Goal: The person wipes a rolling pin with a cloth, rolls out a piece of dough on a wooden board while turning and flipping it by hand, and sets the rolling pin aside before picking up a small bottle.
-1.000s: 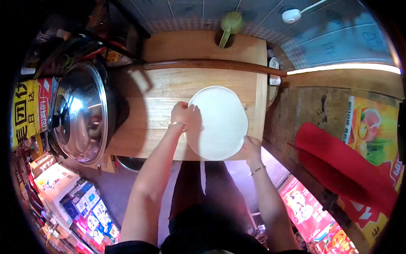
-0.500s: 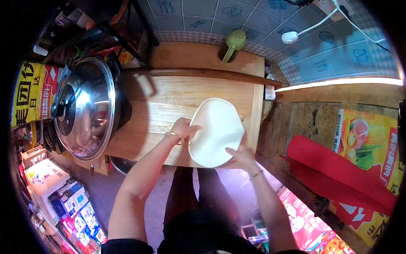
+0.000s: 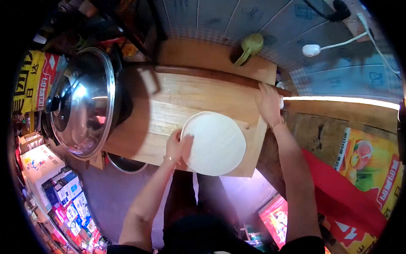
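A round, flat white dough sheet (image 3: 215, 146) lies on the wooden board (image 3: 186, 95), close to its near edge. My left hand (image 3: 174, 148) is at the sheet's left edge, closed on the rim with the thumb over the top. A long dark wooden rolling pin (image 3: 207, 74) rests across the far part of the board. Over the pin's right end, my right hand (image 3: 269, 105) has its fingers curled, and their tips are partly hidden.
A large pan with a glass lid (image 3: 84, 101) stands left of the board. Behind the pin is a green-lidded jug (image 3: 251, 44). A red sheet (image 3: 338, 182) and printed yellow packaging (image 3: 363, 156) lie to the right. A white plug (image 3: 311, 50) hangs by the tiled wall.
The dough sheet, held up by both hands before, now lies flatter on the board. My right hand has let go of it and moved up and right to the rolling pin.
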The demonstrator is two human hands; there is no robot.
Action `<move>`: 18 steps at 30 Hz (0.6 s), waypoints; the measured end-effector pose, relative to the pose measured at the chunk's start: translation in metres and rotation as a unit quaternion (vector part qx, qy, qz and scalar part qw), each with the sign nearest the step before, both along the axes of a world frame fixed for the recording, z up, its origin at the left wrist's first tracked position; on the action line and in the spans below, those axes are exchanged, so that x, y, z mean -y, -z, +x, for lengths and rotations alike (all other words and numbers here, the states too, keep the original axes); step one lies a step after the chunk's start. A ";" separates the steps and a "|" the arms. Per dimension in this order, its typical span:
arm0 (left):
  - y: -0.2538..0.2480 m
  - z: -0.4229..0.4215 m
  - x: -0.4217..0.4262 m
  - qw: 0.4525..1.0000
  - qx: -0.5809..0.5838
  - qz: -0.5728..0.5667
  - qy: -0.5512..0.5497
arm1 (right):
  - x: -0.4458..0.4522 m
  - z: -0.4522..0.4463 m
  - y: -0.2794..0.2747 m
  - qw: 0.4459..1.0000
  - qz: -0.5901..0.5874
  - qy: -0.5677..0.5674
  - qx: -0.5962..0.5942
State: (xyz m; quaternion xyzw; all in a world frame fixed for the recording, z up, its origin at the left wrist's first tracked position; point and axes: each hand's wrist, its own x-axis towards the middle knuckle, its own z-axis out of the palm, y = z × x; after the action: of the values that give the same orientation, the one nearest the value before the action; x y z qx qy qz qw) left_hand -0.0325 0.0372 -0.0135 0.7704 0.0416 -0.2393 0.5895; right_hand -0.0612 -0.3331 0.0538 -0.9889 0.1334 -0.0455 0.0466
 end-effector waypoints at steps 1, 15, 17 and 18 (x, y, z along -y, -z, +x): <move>-0.007 0.013 0.012 0.999 -0.018 0.021 0.041 | 0.007 0.015 0.015 0.996 -0.086 -0.034 0.012; -0.043 0.016 -0.027 0.834 0.455 0.239 0.201 | -0.111 -0.160 0.005 0.965 0.233 -0.052 -0.109; -0.013 -0.014 -0.076 0.835 0.375 0.350 0.200 | -0.137 -0.209 0.031 0.975 0.197 0.083 -0.052; -0.003 -0.033 -0.097 0.835 0.347 0.383 0.190 | -0.146 -0.229 0.044 0.964 0.155 0.216 0.001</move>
State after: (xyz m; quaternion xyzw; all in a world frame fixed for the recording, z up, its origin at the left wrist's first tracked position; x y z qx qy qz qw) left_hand -0.0659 0.1340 -0.0101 0.9596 -0.2251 -0.0286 0.1663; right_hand -0.2898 -0.1876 0.0099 -0.9172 0.3495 -0.0347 0.1881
